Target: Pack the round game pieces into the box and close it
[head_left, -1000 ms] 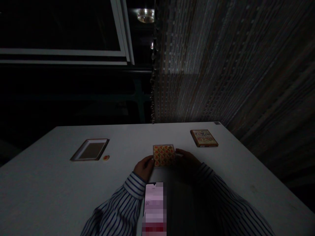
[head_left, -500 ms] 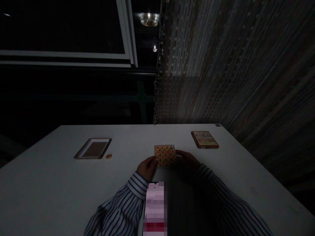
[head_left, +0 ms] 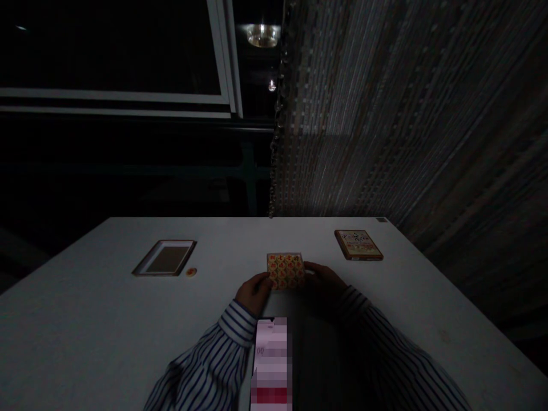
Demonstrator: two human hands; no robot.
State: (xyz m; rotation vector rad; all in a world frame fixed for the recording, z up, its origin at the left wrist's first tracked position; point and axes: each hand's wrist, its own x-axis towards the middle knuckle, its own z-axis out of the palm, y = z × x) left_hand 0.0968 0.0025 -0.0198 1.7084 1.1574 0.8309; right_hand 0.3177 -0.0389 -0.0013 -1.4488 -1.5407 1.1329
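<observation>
A clear case of round, red-marked pieces is held between my two hands above the middle of the white table. My left hand grips its lower left corner, thumb on the front. On the other side my right hand holds the right edge, its lower part lost in shadow. One loose round piece lies to the left, beside an open shallow tray. At the right rests a flat box with a printed cover.
A lit phone lies between my forearms on the white table. Behind the table's far edge hangs a string curtain, next to a dark window with a pale frame.
The view has shifted slightly, moving the table items a little to the right in the picture. Both hands keep their hold on the case, which sits slightly further left in view.
</observation>
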